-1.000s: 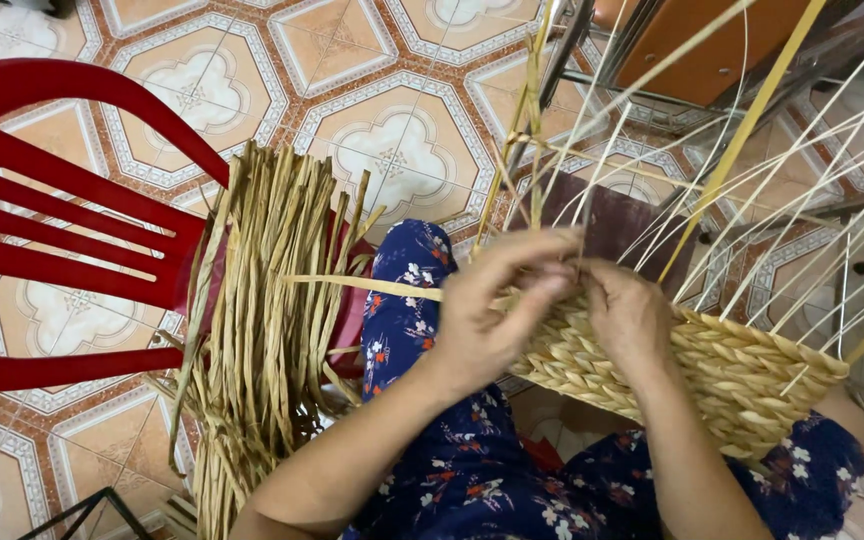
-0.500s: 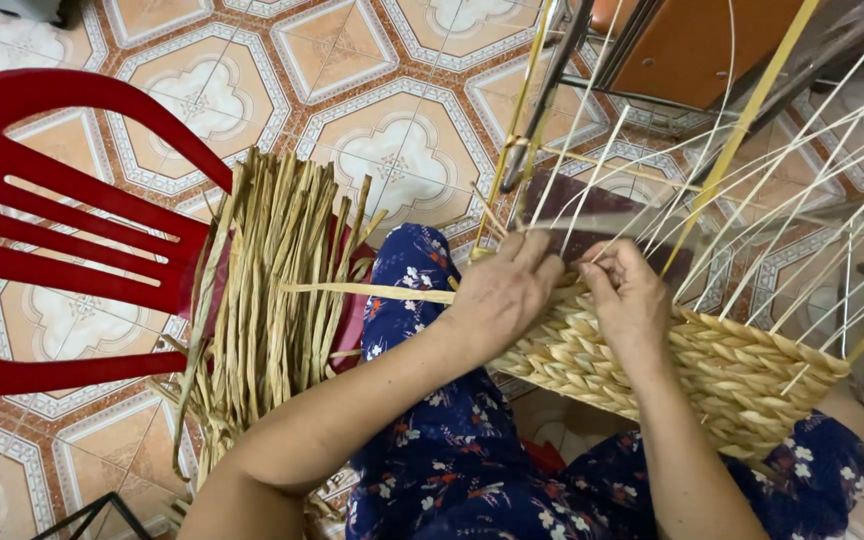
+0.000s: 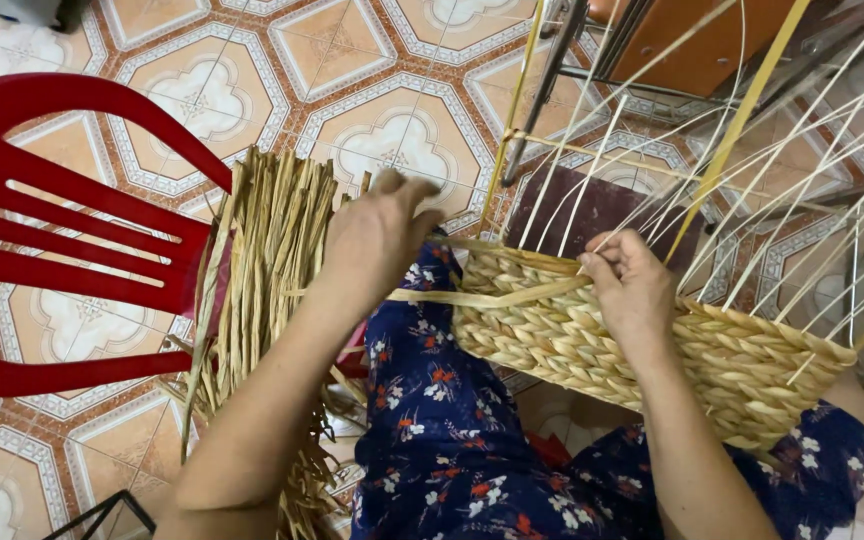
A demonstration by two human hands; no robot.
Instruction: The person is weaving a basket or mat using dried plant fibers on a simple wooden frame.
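A half-woven straw basket (image 3: 642,350) rests on my lap, with thin pale upright stakes (image 3: 752,170) fanning out from its rim. My right hand (image 3: 632,285) pinches the basket's top edge where a flat straw strand (image 3: 482,297) enters the weave. That strand runs left to my left hand (image 3: 377,235), which is closed around it, away from the basket. Just beyond my left hand lies a bundle of dried straw (image 3: 272,260).
A red plastic chair (image 3: 62,230) stands at the left on the patterned tile floor (image 3: 392,110). A metal frame (image 3: 552,90) and an orange-brown panel (image 3: 702,50) stand behind the basket. My legs are in blue flowered cloth (image 3: 452,440).
My left hand has drawn away from the basket to the left, pulling the flat strand taut. My right hand has stayed at the rim.
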